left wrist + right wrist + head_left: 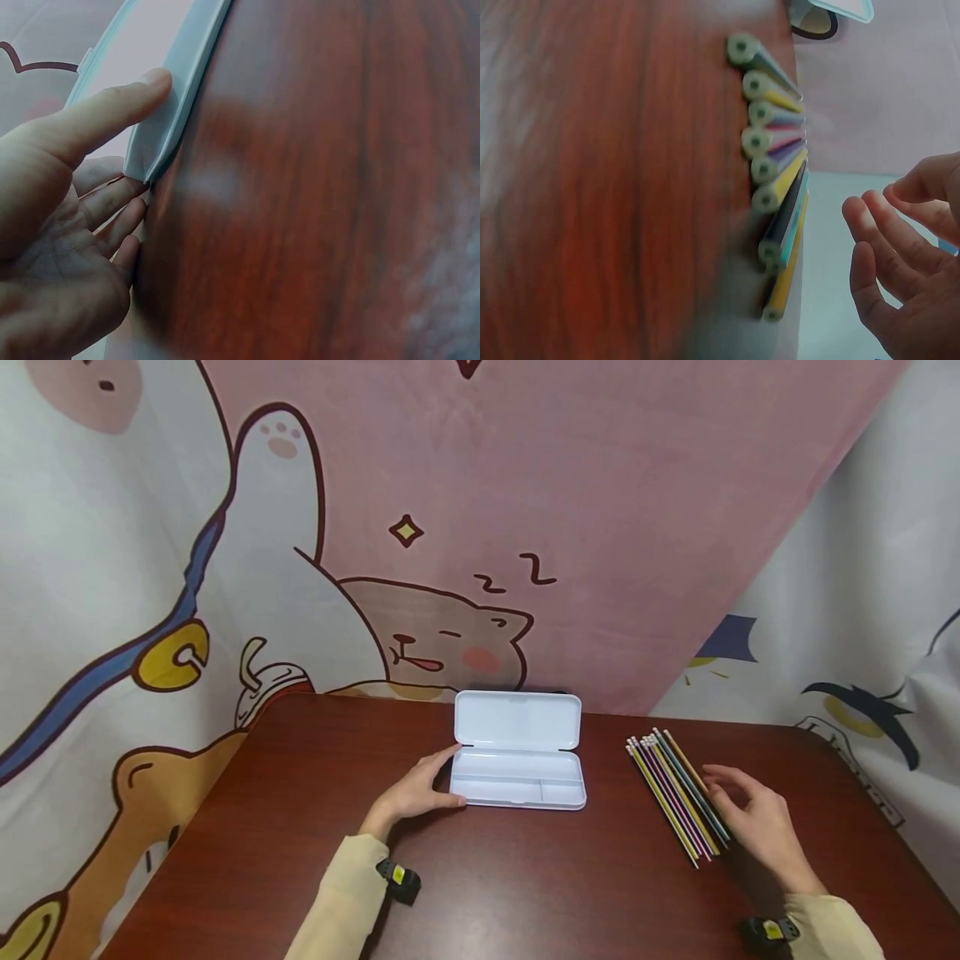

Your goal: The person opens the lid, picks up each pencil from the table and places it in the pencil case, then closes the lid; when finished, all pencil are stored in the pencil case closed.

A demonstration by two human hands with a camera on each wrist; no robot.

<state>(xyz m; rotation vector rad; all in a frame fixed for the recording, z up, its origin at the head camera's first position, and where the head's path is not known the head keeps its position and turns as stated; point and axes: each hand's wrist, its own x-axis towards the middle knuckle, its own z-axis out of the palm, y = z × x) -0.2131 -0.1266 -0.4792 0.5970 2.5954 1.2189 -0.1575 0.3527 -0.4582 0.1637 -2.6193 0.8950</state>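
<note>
A white pencil case [517, 718] lies with its lid raised, showing a long back compartment and two front ones with nothing in them. My left hand [414, 792] holds its left end, thumb at the front corner and forefinger near the hinge. In the left wrist view the thumb [112, 109] presses along the case's side. To the right, several colored pencils [678, 797] lie side by side on a slant. Just right of them hovers my right hand [763, 825], fingers loosely bent and holding nothing. The right wrist view shows a gap between fingertips and pencils.
Everything lies on a dark red-brown wooden table [525, 885]. Behind it hangs a curtain [630, 510] with cartoon animals, close to the table's back edge. Each wrist carries a small black camera [401, 883].
</note>
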